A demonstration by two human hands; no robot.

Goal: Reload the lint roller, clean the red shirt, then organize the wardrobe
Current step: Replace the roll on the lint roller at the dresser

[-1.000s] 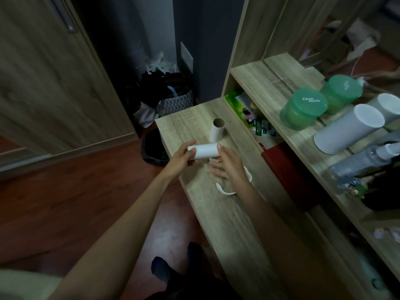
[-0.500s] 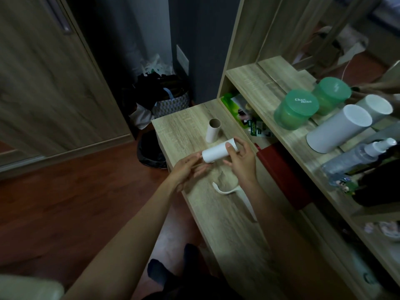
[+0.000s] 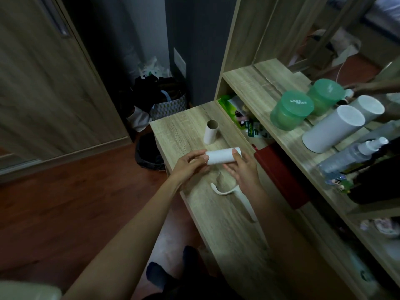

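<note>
the left hand (image 3: pixel 188 164) pinches one end of the new white roll (image 3: pixel 223 156), and the right hand (image 3: pixel 243 169) holds the other end, above the table (image 3: pixel 179 128). the roll looks light, stiff and sticky, so the ends are best to hold. the roller handle (image 3: pixel 233 197) lies just below. the empty tube (image 3: pixel 210 132) stands near. a green tub (image 3: pixel 290 113) with its lid on sits on the shelf (image 3: pixel 249 83).
</note>
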